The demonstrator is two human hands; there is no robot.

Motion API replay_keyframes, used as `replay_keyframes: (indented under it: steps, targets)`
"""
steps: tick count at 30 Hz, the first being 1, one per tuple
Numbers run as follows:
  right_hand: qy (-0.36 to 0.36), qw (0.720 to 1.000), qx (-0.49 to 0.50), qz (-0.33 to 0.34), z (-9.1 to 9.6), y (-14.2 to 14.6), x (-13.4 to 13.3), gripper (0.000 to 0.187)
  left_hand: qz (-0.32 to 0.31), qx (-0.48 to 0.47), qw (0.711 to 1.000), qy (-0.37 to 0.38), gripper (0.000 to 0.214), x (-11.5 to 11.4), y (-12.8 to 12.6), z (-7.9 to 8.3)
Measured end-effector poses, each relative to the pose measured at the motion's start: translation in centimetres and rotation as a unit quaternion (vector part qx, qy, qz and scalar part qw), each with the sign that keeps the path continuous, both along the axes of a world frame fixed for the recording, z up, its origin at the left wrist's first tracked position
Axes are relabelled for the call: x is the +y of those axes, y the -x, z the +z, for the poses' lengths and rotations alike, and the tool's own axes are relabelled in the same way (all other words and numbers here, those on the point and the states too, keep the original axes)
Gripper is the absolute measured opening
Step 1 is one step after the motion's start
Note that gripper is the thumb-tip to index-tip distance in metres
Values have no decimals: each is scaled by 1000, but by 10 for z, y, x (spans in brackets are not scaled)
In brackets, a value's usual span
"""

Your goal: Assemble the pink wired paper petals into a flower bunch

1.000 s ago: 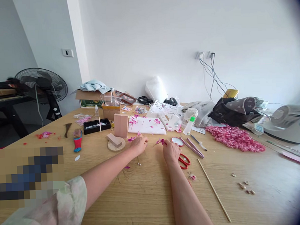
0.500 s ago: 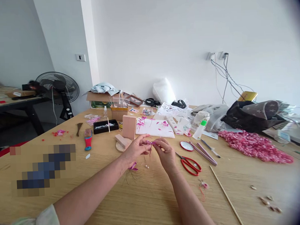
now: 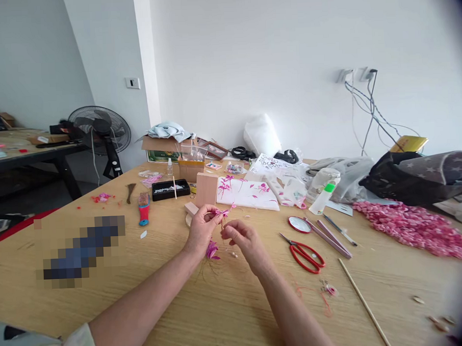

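Pinched between the thumb and fingers of my left hand (image 3: pixel 201 230) is a small pink-purple artificial flower (image 3: pixel 222 213), its thin brownish stem hanging down. Just to the right and lower, my right hand (image 3: pixel 243 240) has its fingers curled together beside that stem. Whatever fine strand those fingertips hold is too small to make out. Below my hands, another purple flower (image 3: pixel 212 250) with thin wiry stems lies on the table. Small pearl-like beads (image 3: pixel 233 254) show under my right hand.
Red-handled scissors (image 3: pixel 305 257), a round mirror (image 3: pixel 299 224), tweezers (image 3: pixel 333 240) and a wooden stick (image 3: pixel 364 302) lie to the right. A wooden block (image 3: pixel 207 189), a white sheet with purple flowers (image 3: pixel 247 194) and a black tray (image 3: pixel 170 191) stand behind. A red-blue brush (image 3: pixel 144 210) lies left.
My right hand has moved down from the flower to beside its stem, while my left hand keeps hold of the flower. The view has turned slightly left.
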State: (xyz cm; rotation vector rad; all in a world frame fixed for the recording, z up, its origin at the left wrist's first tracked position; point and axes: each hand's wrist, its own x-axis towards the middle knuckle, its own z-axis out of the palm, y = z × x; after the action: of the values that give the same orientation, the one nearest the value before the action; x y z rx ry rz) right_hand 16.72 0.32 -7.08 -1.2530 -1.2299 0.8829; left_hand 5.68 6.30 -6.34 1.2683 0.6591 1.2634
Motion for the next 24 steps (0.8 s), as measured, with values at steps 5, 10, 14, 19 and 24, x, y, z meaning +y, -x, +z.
replay_keyframes:
  steps: [5, 10, 14, 19, 24]
  targets:
    - [18, 997, 78, -2, -9, 14, 6, 19, 27, 34, 999, -30, 13, 2, 1, -10]
    - [-27, 995, -36, -87, -13, -3, 9, 16, 29, 89, 993, -72, 13, 7, 4, -16]
    - [-16, 981, -148, -121, -7, -17, 5, 15, 24, 172, 970, -167, 13, 11, 12, -15]
    - [-19, 973, -208, -99, -3, -22, 1, 16, 57, 311, 866, -388, 41, 2, 21, 3]
    - [-76, 941, -319, -87, -1, -20, -1, 16, -44, 352, 820, -449, 39, -9, 22, 15]
